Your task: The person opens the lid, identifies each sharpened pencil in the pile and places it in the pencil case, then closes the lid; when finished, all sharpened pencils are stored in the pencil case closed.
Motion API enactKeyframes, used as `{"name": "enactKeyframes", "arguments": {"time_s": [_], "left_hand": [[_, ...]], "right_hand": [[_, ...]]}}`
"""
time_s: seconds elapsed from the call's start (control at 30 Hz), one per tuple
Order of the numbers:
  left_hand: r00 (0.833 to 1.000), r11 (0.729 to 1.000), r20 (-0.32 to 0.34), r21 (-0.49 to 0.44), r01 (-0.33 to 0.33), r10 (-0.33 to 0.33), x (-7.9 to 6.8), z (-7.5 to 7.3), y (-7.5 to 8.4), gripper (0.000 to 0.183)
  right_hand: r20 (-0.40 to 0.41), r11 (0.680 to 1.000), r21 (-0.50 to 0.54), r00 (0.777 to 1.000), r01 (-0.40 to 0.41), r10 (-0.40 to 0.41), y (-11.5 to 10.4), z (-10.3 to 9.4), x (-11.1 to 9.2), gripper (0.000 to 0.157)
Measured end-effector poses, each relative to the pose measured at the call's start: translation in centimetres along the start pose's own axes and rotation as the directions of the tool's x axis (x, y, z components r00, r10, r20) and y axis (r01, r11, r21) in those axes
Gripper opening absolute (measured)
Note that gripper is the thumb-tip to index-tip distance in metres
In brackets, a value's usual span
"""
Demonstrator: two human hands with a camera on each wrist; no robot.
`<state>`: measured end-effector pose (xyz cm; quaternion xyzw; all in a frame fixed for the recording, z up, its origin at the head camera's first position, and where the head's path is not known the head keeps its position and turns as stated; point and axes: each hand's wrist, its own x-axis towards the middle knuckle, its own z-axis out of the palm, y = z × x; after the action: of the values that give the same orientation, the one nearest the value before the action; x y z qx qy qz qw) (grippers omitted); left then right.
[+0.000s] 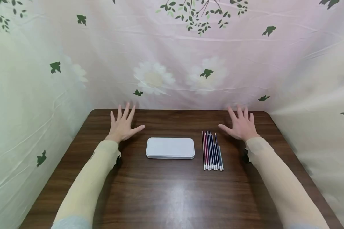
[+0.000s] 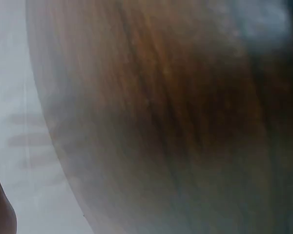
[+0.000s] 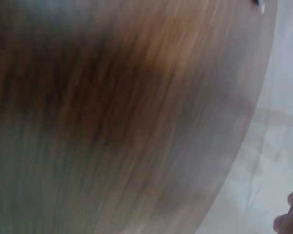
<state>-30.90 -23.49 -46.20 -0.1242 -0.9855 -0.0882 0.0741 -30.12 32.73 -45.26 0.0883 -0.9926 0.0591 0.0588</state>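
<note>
A closed white flat case, like a pencil tin (image 1: 170, 147), lies on the table near its middle. Just right of it, a row of several pencils (image 1: 210, 151) lies side by side, their white eraser ends toward me. Beyond the case's left end, my left hand (image 1: 122, 126) is spread with straight fingers and holds nothing. My right hand (image 1: 240, 125) is likewise spread, to the right of the pencils and apart from them. Only slivers of the hands show in the wrist views, where the table is blurred.
The brown wood-grain table (image 1: 172, 187) has rounded far corners. Pale cloth (image 1: 177, 57) printed with flowers, leaves and birds hangs behind it and along both sides. Light glares off the table's near middle.
</note>
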Motion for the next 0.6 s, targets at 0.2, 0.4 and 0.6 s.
{"name": "enactKeyframes", "arguments": {"time_s": [0.2,0.4,0.6], "left_hand": [[0.992,0.986,0.063,-0.128,-0.102,0.111,-1.4,-0.6,1.5,0.108],[0.947,0.941,0.178,-0.26,-0.217,0.268,-3.5,-1.0,4.6,0.11],[0.902,0.907,0.244,-0.324,-0.269,0.355,-4.9,-0.7,6.7,0.121]], "right_hand": [[-0.022,0.983,0.057,0.985,0.172,-0.171,-3.0,-0.3,-1.0,0.099],[-0.004,0.899,0.12,0.906,0.421,-0.424,-8.3,-0.5,-2.6,0.088],[0.039,0.793,0.136,0.797,0.593,-0.603,-14.1,-0.2,-3.8,0.085]]}}
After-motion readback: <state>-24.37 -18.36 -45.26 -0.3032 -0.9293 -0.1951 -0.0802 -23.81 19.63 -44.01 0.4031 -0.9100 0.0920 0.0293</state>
